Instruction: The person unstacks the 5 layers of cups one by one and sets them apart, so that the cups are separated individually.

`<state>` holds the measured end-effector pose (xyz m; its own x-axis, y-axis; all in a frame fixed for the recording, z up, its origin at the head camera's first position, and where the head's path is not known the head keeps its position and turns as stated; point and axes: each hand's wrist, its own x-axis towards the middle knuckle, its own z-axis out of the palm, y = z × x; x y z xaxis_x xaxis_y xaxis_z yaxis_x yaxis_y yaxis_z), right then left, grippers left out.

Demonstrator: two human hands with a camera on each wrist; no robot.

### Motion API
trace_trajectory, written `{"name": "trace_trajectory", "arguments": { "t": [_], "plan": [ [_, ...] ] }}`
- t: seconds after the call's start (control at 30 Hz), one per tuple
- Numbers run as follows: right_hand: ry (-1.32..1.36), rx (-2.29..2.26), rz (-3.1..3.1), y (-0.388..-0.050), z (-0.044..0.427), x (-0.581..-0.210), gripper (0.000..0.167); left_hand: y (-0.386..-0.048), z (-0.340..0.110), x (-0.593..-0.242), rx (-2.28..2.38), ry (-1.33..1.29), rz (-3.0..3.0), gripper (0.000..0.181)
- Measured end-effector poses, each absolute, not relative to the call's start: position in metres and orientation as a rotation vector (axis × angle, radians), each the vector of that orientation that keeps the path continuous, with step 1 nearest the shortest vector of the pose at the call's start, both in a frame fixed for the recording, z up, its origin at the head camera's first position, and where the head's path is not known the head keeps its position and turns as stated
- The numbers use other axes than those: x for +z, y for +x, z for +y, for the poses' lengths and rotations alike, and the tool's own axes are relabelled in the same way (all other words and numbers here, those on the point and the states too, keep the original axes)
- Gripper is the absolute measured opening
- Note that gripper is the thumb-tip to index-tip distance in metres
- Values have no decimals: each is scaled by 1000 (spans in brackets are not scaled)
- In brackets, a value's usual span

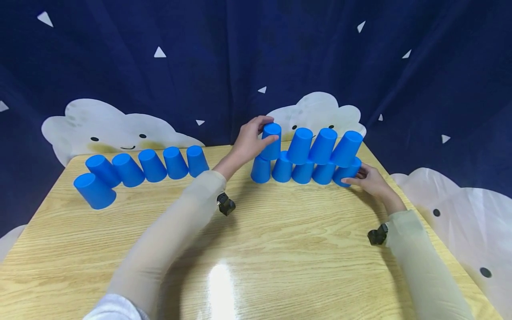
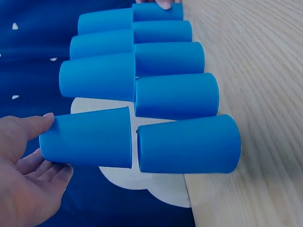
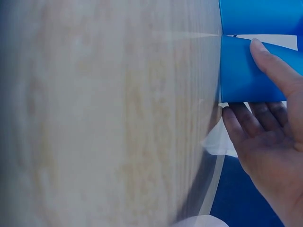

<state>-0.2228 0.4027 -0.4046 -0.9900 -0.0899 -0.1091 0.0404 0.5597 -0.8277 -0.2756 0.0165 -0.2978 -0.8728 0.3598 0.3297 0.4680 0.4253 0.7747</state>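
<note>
My left hand [image 1: 249, 141] grips an upside-down blue cup [image 1: 271, 151] by its narrow end, thumb on the near side. In the left wrist view a thin gap shows between this cup and the lower leftmost cup [image 2: 189, 144]. The bottom row of several inverted cups carries an upper row, with a cup [image 1: 300, 146], another [image 1: 323, 146] and a rightmost one [image 1: 347, 149] bridging those below. At the row's right end, my right hand [image 1: 374, 181] holds the lowest end cup [image 1: 344, 176] between thumb and fingers.
On the left of the wooden table [image 1: 288, 249], several inverted blue cups stand in a line, such as one [image 1: 152, 165], with another cup [image 1: 94, 191] in front of its left end. A dark blue curtain [image 1: 192, 66] with white clouds hangs behind the table's back edge.
</note>
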Motion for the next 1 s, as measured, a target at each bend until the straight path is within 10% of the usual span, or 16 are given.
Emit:
{"name": "trace_trajectory", "arguments": {
  "t": [1.0],
  "plan": [
    [-78, -1368, 2688, -223, 404, -405, 82, -228, -114, -283, -1447, -635, -2494, 50]
  ]
}}
